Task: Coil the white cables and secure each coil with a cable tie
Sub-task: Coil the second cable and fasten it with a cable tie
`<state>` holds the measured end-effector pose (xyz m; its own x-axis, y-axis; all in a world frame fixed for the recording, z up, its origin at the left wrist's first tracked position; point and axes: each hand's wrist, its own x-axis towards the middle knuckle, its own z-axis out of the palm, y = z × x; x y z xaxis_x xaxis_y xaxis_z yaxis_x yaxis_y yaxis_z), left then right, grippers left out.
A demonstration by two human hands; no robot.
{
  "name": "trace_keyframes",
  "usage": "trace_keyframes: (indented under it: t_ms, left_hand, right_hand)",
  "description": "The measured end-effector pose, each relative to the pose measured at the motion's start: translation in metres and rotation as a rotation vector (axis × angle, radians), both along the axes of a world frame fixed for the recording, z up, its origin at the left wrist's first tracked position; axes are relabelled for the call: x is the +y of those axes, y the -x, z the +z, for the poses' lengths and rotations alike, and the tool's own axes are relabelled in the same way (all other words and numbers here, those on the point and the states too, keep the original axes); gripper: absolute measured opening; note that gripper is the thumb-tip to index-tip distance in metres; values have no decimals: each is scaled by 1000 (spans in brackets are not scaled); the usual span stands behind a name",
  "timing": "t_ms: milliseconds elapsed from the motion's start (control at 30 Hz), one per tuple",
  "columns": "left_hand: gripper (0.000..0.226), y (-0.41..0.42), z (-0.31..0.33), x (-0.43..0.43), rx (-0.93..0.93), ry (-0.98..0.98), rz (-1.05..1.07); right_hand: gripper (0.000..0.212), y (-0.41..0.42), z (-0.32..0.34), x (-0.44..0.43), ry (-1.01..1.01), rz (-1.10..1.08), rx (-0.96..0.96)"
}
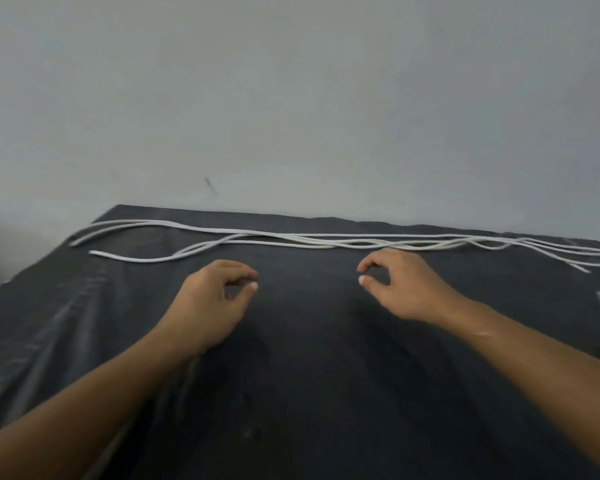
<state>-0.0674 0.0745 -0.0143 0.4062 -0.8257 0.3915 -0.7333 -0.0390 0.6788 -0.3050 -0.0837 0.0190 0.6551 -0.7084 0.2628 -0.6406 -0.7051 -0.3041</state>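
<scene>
Black surface fills the view | white cables lie uncoiled along its far edge, running left to right | both hands sit just in front | right hand nearer | left hand | fingers curled, holding nothing

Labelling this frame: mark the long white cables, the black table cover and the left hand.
long white cables (326, 240), head view: mid-span of the crossed bundle.
black table cover (309, 358), head view: bare middle between the forearms.
left hand (215, 292), head view: back of hand.
</scene>
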Motion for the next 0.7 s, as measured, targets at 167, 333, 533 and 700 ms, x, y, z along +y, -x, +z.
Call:
trace_keyframes:
  t_ms: [167,333,533,700]
  left_hand:
    - [22,-82,-7,14,-201,-74,238]
    - [23,-147,-14,19,-445,-364,324]
    - [20,-165,-8,11,-645,-464,258]
    - [21,-123,15,18,-288,84,-15]
  right_hand:
    - [19,-90,-14,4,-7,196,63]
    - [25,-162,-29,9,-37,332,63]
    - [43,-212,-33,13,-27,394,12]
    - [31,-216,-27,21,-49,427,-114]
